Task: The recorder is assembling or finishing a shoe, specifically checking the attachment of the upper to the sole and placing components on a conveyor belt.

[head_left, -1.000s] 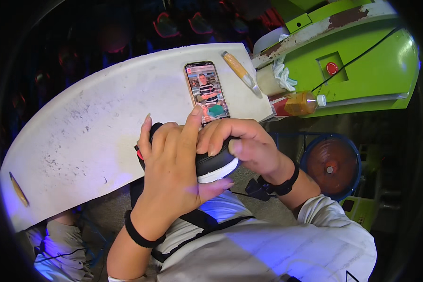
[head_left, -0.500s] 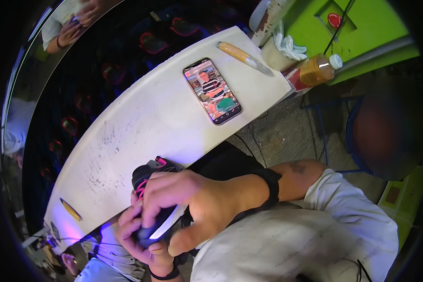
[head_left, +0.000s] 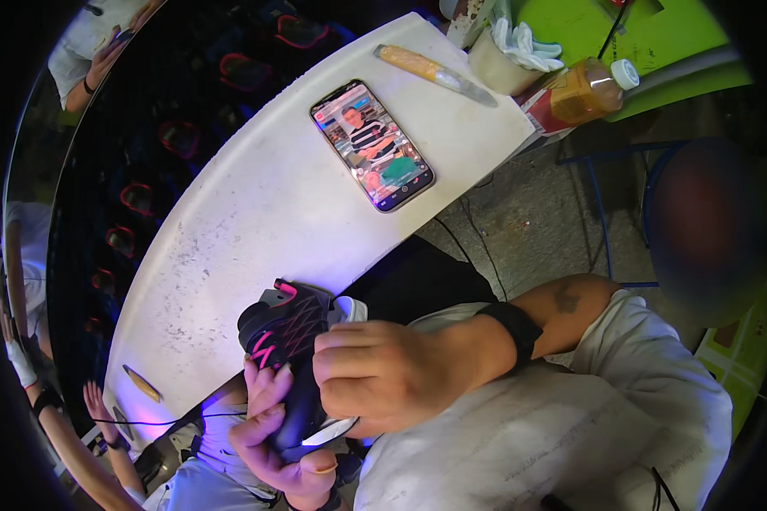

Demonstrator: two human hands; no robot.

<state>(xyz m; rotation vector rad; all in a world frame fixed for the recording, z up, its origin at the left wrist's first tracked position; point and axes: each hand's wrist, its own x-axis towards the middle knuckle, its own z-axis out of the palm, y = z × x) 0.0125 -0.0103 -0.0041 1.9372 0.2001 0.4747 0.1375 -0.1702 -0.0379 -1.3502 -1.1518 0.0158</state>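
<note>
The left hand (head_left: 273, 454) wraps the toe of a black shoe (head_left: 298, 396), seemingly steadying it by the table's (head_left: 230, 221) near edge; the right hand (head_left: 392, 370) curls against it, grip unclear. A phone (head_left: 372, 145) lies on the table, screen up, apparently for viewing.

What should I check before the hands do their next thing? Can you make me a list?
1. Left hand has the shoe: ok, fingers curl around its near end.
2. Right hand pinching anything: cannot tell, its folded fingers hide that.
3. Whole shoe over the table: not ok, part is past the edge.
4. Phone apart from the shoe: ok.
5. Wooden-handled tool away from both hands: ok.
6. Bottle capped: ok.
</note>
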